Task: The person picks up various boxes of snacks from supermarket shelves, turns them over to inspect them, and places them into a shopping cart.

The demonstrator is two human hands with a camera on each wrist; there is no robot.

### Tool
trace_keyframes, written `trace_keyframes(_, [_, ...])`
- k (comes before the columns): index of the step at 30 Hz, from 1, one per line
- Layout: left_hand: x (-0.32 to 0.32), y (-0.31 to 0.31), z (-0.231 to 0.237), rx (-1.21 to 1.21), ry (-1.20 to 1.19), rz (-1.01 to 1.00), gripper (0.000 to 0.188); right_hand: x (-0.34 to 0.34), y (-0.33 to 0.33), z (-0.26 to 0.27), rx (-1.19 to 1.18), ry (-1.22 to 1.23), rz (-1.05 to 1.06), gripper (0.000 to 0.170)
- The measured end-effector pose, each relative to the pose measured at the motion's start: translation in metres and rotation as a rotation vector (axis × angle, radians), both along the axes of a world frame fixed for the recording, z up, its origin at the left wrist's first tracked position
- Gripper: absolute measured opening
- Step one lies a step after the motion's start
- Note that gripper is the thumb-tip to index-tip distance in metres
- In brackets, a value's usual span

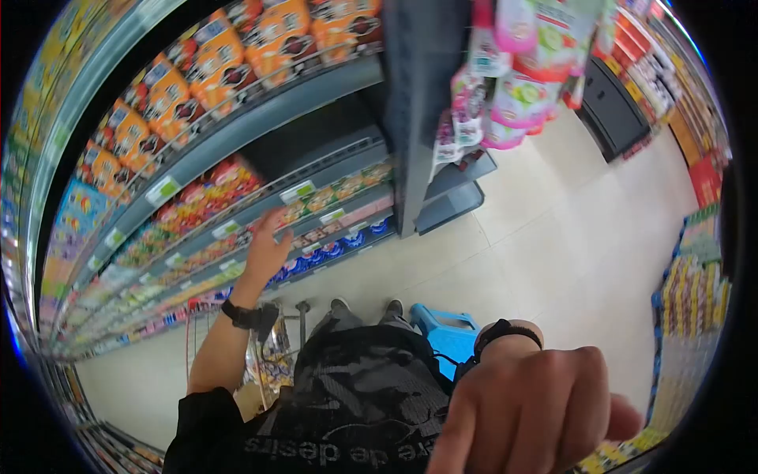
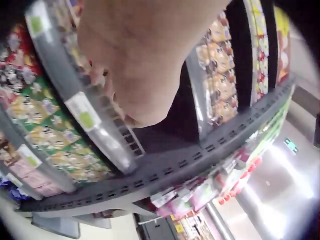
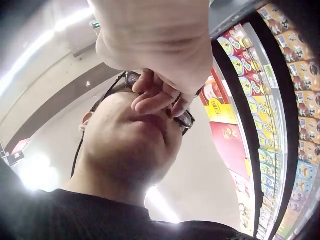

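Note:
My left hand [image 1: 268, 249] reaches out at the front of a store shelf with its fingers loosely bent and nothing in them. In the left wrist view, its fingers [image 2: 100, 75] overlap a wire-fronted shelf rail [image 2: 107, 142], close to a price tag [image 2: 84, 111]. Green-and-yellow snack packs [image 2: 65, 142] line the shelf beside it. My right hand [image 1: 537, 411] is raised close to the head camera. Its curled fingers [image 3: 150, 102] are in front of the person's face, near a pair of glasses [image 3: 185, 120], and no item shows in them.
Orange packs [image 1: 276, 35] fill an upper shelf. Pink pouches [image 1: 521, 99] hang at the shelf end. Beside the person's legs are a wire shopping cart [image 1: 272, 351] and a blue step stool [image 1: 450, 336]. Stacked goods [image 1: 695, 296] stand across the aisle floor [image 1: 553, 229].

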State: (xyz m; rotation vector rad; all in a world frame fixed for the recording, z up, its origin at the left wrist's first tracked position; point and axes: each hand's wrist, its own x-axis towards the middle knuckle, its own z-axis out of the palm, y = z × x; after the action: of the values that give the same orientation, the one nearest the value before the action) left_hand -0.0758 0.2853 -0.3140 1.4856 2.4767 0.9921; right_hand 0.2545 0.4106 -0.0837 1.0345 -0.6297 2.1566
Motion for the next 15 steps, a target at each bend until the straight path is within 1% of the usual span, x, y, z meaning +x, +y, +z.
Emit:
trace_keyframes(3, [-0.008, 0.077, 0.038, 0.046, 0.125, -0.106, 0.042, 0.039, 0.016, 0.014, -0.022, -0.108, 0.037, 0.063])
trace_keyframes(4, [-0.016, 0.101, 0.048, 0.048, 0.164, -0.143, 0.043, 0.043, 0.014, 0.015, -0.045, -0.056, -0.004, 0.063])
trace_keyframes(5, [-0.032, 0.122, 0.05, 0.068, 0.258, -0.156, 0.047, 0.046, 0.024, 0.019, -0.025, -0.012, 0.064, 0.061])
trace_keyframes(6, [-0.05, 0.142, 0.05, 0.041, 0.31, -0.127, 0.049, 0.05, 0.034, 0.023, -0.004, 0.029, 0.133, 0.059])
trace_keyframes(7, [-0.055, 0.16, 0.054, -0.091, 0.125, 0.038, 0.051, 0.054, 0.045, 0.027, 0.019, 0.066, 0.203, 0.057])
trace_keyframes(8, [-0.104, 0.176, 0.013, -0.133, 0.371, 0.141, 0.054, 0.061, 0.035, 0.027, -0.052, 0.122, 0.134, 0.057])
trace_keyframes(9, [-0.127, 0.192, -0.001, -0.21, 0.469, 0.145, 0.055, 0.063, 0.028, 0.029, -0.117, 0.183, 0.072, 0.058])
trace_keyframes(10, [-0.131, 0.206, 0.003, -0.179, 0.669, 0.05, 0.051, 0.067, 0.025, 0.033, -0.113, 0.199, 0.018, 0.056])
trace_keyframes(11, [-0.11, 0.213, 0.022, -0.116, 0.63, 0.088, 0.047, 0.071, 0.022, 0.037, -0.111, 0.214, -0.035, 0.056])
trace_keyframes(12, [-0.124, 0.227, 0.02, -0.218, 0.532, 0.09, 0.058, 0.074, 0.017, 0.041, -0.116, 0.207, -0.087, 0.055])
trace_keyframes(13, [-0.163, 0.242, -0.004, 0.056, 0.208, -0.154, 0.054, 0.077, 0.014, 0.048, -0.126, 0.177, -0.133, 0.055])
trace_keyframes(14, [-0.175, 0.247, -0.009, -0.058, 0.259, -0.08, 0.054, 0.081, 0.011, 0.054, -0.135, 0.145, -0.178, 0.054])
trace_keyframes(15, [-0.171, 0.248, -0.005, -0.136, 0.312, -0.019, 0.054, 0.081, 0.009, 0.058, -0.119, 0.151, -0.231, 0.055])
